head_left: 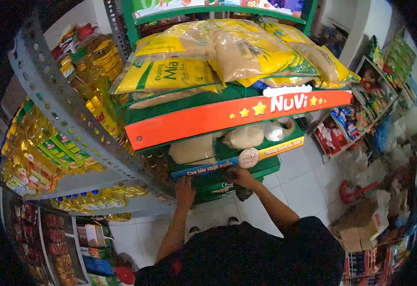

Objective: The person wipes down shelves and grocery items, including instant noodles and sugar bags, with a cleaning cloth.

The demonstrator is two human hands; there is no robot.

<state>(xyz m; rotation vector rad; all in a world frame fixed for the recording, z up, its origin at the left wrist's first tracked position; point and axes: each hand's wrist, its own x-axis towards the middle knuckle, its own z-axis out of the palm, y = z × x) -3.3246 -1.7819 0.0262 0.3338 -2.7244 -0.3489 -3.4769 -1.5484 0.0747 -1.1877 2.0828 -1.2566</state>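
My left hand (185, 193) is at the lower left of a green display rack, its fingers closed at the edge of a shelf with a blue and yellow front strip (277, 148). Below the middle of that strip, my right hand (241, 178) is closed around a dark cloth-like thing (243, 193), part of which hangs down beside the rack. On this shelf lie bags of pale brown contents (246, 137) and a roll of tape (287, 125). Above it, yellow sugar bags (170, 75) are piled over a red NuVi panel (194, 117).
A grey perforated metal post (58, 93) stands close on the left, with cooking oil bottles (41, 138) on shelves behind it. White floor tiles (296, 188) show to the right. Cardboard boxes (361, 231) and snack racks (337, 131) line the right side.
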